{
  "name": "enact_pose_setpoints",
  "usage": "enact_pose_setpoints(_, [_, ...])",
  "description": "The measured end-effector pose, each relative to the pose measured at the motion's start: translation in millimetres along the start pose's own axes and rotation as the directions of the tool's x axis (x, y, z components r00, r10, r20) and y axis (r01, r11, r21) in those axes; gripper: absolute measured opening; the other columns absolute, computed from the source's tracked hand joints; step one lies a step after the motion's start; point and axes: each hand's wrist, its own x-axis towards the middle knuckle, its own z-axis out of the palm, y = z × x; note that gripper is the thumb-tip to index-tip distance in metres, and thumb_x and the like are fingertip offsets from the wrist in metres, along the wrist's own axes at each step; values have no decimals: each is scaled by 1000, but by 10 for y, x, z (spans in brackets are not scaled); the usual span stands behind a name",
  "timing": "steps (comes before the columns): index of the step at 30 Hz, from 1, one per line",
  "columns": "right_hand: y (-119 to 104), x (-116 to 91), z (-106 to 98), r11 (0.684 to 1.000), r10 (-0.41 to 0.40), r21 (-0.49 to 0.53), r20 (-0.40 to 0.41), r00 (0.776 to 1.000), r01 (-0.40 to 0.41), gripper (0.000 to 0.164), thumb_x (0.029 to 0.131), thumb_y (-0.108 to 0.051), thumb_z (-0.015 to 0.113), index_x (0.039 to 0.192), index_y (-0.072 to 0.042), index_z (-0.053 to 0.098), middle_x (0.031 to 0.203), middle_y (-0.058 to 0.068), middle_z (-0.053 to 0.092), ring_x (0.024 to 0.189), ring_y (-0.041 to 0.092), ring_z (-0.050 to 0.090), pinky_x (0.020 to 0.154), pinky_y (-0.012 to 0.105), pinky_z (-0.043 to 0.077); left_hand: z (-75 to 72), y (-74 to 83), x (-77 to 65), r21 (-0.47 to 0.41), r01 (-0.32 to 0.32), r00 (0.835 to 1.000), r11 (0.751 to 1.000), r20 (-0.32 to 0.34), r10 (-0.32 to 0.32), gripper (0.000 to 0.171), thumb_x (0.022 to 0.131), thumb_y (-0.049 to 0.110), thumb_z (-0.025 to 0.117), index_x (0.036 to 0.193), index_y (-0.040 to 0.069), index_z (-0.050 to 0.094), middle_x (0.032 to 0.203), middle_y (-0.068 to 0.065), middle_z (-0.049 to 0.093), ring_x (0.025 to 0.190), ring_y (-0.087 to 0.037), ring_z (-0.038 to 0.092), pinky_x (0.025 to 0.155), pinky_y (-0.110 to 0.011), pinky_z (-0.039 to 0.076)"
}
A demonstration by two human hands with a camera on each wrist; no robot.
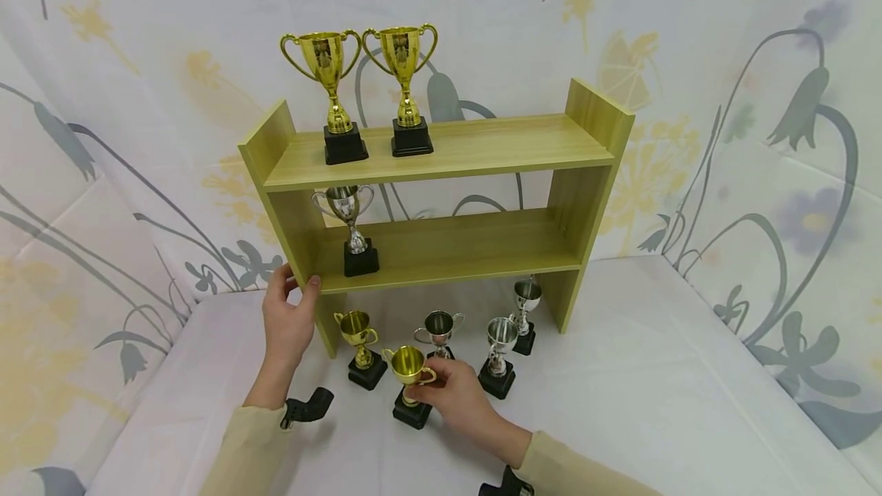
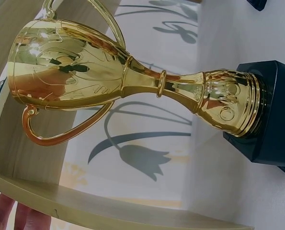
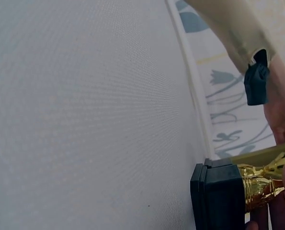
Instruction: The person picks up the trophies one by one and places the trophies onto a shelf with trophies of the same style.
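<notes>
My right hand (image 1: 463,398) holds a small gold trophy cup (image 1: 408,365) by its stem, just under the bowl. In the right wrist view, its black base (image 3: 219,194) is right at the white cloth, with fingers around the gold stem. At the left side panel of the wooden shelf (image 1: 441,278), my left hand (image 1: 289,325) grips the edge, thumb by the middle board and fingers on the outer side. Another gold trophy (image 1: 361,343) stands between my hands, large in the left wrist view. Behind the held cup is a silver trophy (image 1: 439,325), its lower part partly hidden.
Two larger gold trophies (image 1: 329,71) stand on the top board, toward the left. A silver trophy (image 1: 354,228) occupies the middle board's left end. Two more silver trophies (image 1: 499,354) stand on the white tablecloth (image 1: 661,389) at right. Patterned cloth (image 1: 510,44) hangs behind.
</notes>
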Motion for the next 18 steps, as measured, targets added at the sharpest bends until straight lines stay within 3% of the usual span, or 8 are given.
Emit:
enact_pose_setpoints(14, [-17,-3,0,999,-7,-44,2,1000,7,20,82,-8,80,101,-4,74,102,4,71,91,15,68,76,24,55,-2,13,0,-14,-19,1000,1000,1,19,42,100,15,56,137,-3,48,126,-20,52,117,-32,50,91,-59,47])
enact_pose_setpoints(18, [-9,0,3,999,-7,-49,-4,1000,7,19,83,-9,80,100,-5,75,101,3,71,91,16,68,76,24,54,-1,7,-1,-8,-10,1000,1000,0,10,42,100,15,57,137,-3,48,126,-19,52,116,-31,50,90,-55,48])
